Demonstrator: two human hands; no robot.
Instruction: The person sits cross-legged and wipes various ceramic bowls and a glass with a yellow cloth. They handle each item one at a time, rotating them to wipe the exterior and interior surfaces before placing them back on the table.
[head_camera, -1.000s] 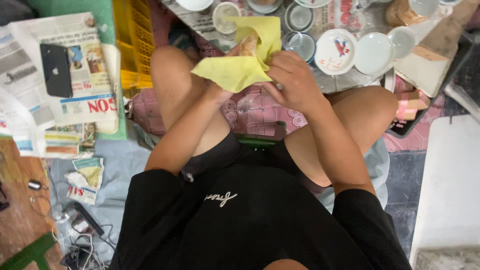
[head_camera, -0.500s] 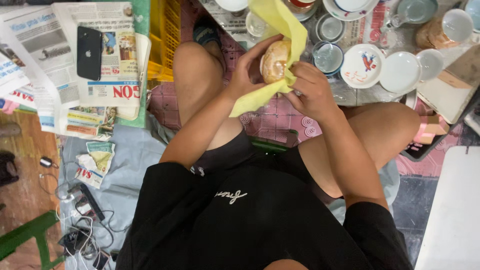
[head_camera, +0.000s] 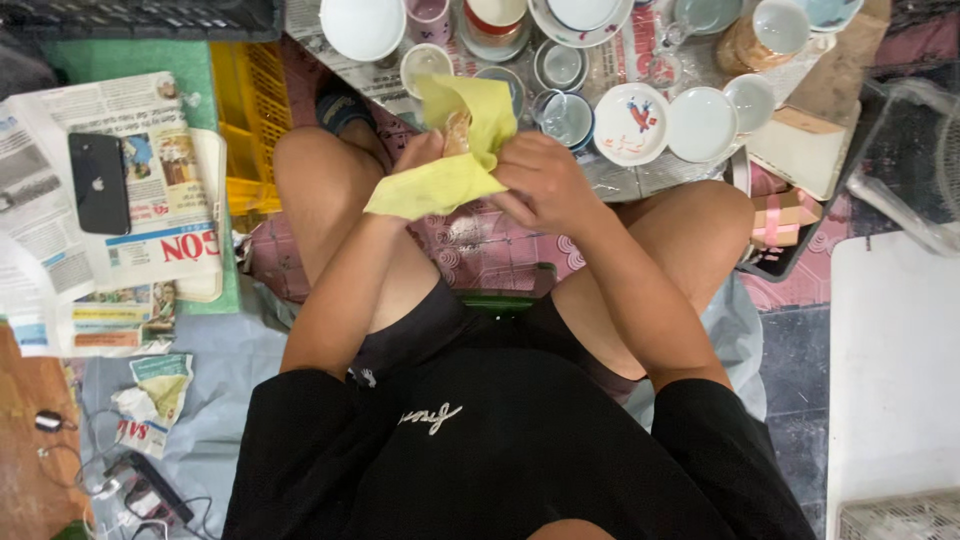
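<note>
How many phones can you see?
1. A black phone lies on the newspapers at the left, well away from both hands. Others may be hidden under the papers.

A person sat on the floor with both hands (head_camera: 500, 170) raised between the knees, a cloth (head_camera: 450, 160) wrapped around a cup (head_camera: 458, 130). Dishes (head_camera: 630, 125) lay on newspaper ahead. A phone (head_camera: 98, 183) rested on newspapers (head_camera: 160, 240) to the left, a crate (head_camera: 240, 110) beside them; boxes (head_camera: 790, 180) lay right.

1 yellow cloth (head_camera: 440, 180); 1 black phone (head_camera: 99, 183); 1 yellow crate (head_camera: 245, 110); 2 hands: left (head_camera: 420, 150), right (head_camera: 545, 180); approx 12 dishes, cups incl.
</note>
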